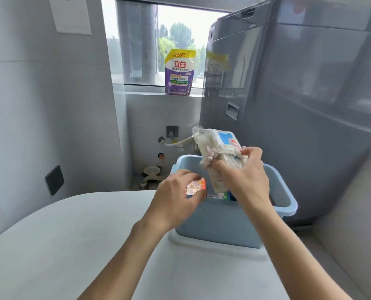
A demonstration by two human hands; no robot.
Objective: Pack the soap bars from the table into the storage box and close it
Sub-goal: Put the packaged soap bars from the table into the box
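A pale grey tabletop (72, 245) fills the foreground, and a blue storage box (219, 221) is set on its far right part, resting on a light blue lid (201, 245) that shows under its near edge. The box is open, and a few packets are seen inside it. The left hand (175, 198) is held at the box's near left rim, its fingers (193, 176) curled shut around a small orange-and-pink soap bar (196, 187). Above the box opening, the right hand (243, 178) is closed on a crumpled clear plastic bag (212, 152), in which a blue-and-white soap pack (228, 138) is visible. Beyond, a purple detergent pouch (179, 72) stands on the windowsill (145, 92), beside a grey washing machine (288, 105).
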